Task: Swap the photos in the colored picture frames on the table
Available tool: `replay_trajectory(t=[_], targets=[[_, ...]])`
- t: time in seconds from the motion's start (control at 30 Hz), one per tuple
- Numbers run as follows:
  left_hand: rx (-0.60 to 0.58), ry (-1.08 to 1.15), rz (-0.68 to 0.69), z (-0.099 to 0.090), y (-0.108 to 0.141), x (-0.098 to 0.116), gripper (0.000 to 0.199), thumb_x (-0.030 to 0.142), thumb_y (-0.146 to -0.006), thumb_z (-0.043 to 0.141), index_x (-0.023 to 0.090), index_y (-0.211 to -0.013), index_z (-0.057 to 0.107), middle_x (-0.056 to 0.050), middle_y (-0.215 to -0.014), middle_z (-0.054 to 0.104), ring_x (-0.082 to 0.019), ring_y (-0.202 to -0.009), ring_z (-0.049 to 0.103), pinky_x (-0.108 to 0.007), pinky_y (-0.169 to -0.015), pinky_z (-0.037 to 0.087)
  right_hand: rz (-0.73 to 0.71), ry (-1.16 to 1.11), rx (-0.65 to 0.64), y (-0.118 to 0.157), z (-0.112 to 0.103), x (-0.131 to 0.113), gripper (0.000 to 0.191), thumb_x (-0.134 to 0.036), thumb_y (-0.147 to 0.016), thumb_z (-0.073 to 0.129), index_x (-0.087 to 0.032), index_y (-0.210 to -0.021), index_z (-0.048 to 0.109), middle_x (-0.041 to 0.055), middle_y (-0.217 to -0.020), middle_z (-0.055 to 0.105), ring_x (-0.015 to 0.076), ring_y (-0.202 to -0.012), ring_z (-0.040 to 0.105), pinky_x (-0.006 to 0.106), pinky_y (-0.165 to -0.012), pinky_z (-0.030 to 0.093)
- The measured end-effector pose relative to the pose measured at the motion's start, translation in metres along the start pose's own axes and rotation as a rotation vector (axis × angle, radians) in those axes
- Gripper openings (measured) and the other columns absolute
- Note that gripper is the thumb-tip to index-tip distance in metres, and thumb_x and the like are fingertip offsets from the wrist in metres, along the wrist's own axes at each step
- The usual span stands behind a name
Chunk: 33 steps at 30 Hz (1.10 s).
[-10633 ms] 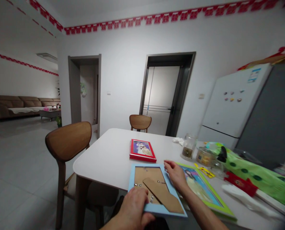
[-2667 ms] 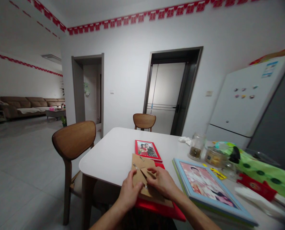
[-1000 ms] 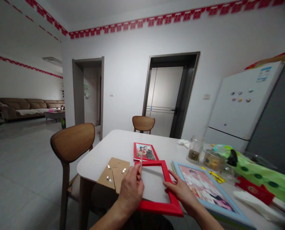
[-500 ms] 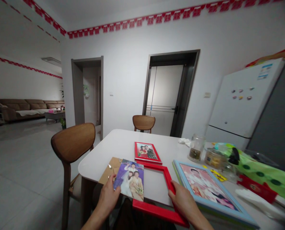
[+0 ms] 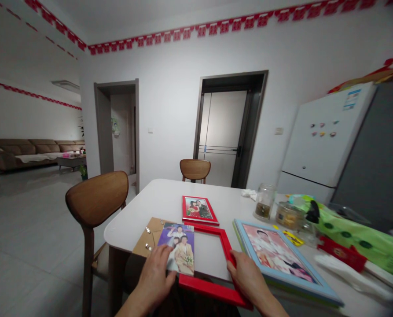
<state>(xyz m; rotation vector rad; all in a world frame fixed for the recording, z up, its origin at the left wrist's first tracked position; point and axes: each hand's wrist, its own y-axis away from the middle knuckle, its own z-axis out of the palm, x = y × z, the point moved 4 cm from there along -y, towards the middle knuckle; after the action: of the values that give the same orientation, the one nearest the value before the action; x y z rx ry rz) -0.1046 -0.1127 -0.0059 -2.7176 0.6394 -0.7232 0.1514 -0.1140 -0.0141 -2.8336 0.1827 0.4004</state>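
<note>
My right hand (image 5: 247,273) is closed around the right side of an empty red picture frame (image 5: 212,291), which juts over the table's near edge. Across the frame's left side lies a wedding photo (image 5: 185,253) with a purple background. My left hand (image 5: 155,270) rests its fingers on the photo's left part, thumb apart by the lower edge. Under the photo's left side, a brown backing board (image 5: 144,240) with metal clips shows partly; the rest of it is hidden. A smaller red framed photo (image 5: 199,209) lies just beyond the empty frame.
A blue framed photo (image 5: 277,253) lies to the right on the white table (image 5: 163,193). Behind it are a glass jar (image 5: 265,202), a food container (image 5: 288,215) and a green bag (image 5: 358,237). Wooden chairs (image 5: 99,196) stand left and beyond. A fridge (image 5: 325,132) is at right.
My left hand has shifted right, its fingers now on top of the photo rather than at its left edge. My right hand keeps its hold on the frame. The view has turned slightly right.
</note>
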Motion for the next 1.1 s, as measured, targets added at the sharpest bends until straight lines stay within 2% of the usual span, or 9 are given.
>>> replay_trajectory(t=[0.17,0.33,0.47,0.57,0.67,0.8,0.9,1.0,1.1], targets=[[-0.052,-0.029,0.121,0.020,-0.003,0.013,0.050,0.012,-0.064,0.046,0.016,-0.114,0.048,-0.011,-0.121,0.045,-0.024,-0.113,0.037,-0.038,-0.097,0.025,-0.013,-0.020,0.008,0.003,-0.001,-0.001,0.030,-0.018,-0.075,0.038,-0.006,-0.093,0.058,0.0163,-0.090,0.060,0.0223,-0.084,0.055,0.029,-0.077,0.038],[-0.019,-0.059,0.127,0.023,-0.011,0.012,0.043,0.009,-0.071,0.039,0.018,-0.112,0.051,-0.009,-0.118,0.050,-0.024,-0.110,0.042,-0.039,-0.095,0.031,-0.012,-0.057,0.015,0.003,0.003,0.000,0.031,-0.019,-0.073,0.041,-0.008,-0.096,0.058,0.0147,-0.090,0.060,0.0211,-0.086,0.054,0.028,-0.080,0.038],[0.140,0.046,0.117,0.001,-0.022,0.010,0.040,0.009,-0.075,0.034,0.016,-0.110,0.053,-0.008,-0.114,0.053,-0.021,-0.108,0.045,-0.036,-0.094,0.033,-0.035,-0.137,0.117,0.004,-0.003,-0.008,0.035,-0.018,-0.067,0.048,-0.008,-0.100,0.058,0.0168,-0.107,0.054,0.0249,-0.100,0.048,0.033,-0.090,0.032],[0.326,0.251,0.015,-0.025,-0.031,0.007,0.035,0.016,-0.079,0.033,0.017,-0.106,0.055,-0.007,-0.107,0.058,-0.019,-0.102,0.050,-0.031,-0.091,0.037,-0.085,-0.395,0.181,0.007,-0.013,-0.026,0.036,-0.022,-0.066,0.050,-0.012,-0.099,0.058,0.0136,-0.112,0.052,0.0242,-0.105,0.045,0.034,-0.092,0.032],[0.472,0.593,-0.134,-0.036,-0.035,0.012,0.031,0.027,-0.080,0.037,0.015,-0.101,0.057,-0.007,-0.100,0.061,-0.022,-0.097,0.053,-0.034,-0.087,0.039,-0.044,-0.779,0.065,0.010,-0.014,-0.048,0.036,-0.031,-0.067,0.050,-0.017,-0.099,0.057,0.0096,-0.103,0.058,0.0209,-0.090,0.054,0.033,-0.078,0.042],[0.404,1.335,-0.275,-0.004,-0.034,0.039,0.040,0.042,-0.074,0.047,0.011,-0.097,0.056,-0.009,-0.089,0.065,-0.024,-0.087,0.058,-0.035,-0.077,0.045,0.273,-1.329,-0.223,0.012,0.009,-0.067,0.042,-0.040,-0.066,0.051,-0.013,-0.097,0.054,0.0106,-0.088,0.063,0.0182,-0.072,0.060,0.029,-0.061,0.046],[0.343,1.647,-0.293,0.025,-0.029,0.060,0.043,0.043,-0.068,0.055,0.011,-0.098,0.055,-0.010,-0.090,0.064,-0.025,-0.087,0.059,-0.035,-0.076,0.046,0.388,-1.676,-0.158,0.010,0.016,-0.065,0.033,-0.036,-0.067,0.051,-0.016,-0.092,0.052,0.0067,-0.085,0.064,0.0163,-0.075,0.061,0.027,-0.065,0.048],[0.269,1.640,-0.283,0.041,-0.024,0.067,0.044,0.038,-0.066,0.057,0.010,-0.100,0.053,-0.013,-0.097,0.062,-0.025,-0.094,0.055,-0.034,-0.080,0.044,0.392,-1.723,0.016,0.005,0.009,-0.045,0.029,-0.029,-0.066,0.052,-0.019,-0.092,0.051,0.0034,-0.084,0.066,0.0175,-0.080,0.060,0.027,-0.066,0.049],[0.235,1.374,-0.250,0.039,-0.020,0.057,0.051,0.027,-0.066,0.054,0.010,-0.113,0.044,-0.014,-0.113,0.052,-0.024,-0.105,0.048,-0.032,-0.088,0.039,0.428,-1.612,-0.069,-0.003,0.002,-0.022,0.030,-0.024,-0.067,0.048,-0.016,-0.095,0.052,0.0064,-0.079,0.067,0.0207,-0.076,0.062,0.030,-0.060,0.050]])
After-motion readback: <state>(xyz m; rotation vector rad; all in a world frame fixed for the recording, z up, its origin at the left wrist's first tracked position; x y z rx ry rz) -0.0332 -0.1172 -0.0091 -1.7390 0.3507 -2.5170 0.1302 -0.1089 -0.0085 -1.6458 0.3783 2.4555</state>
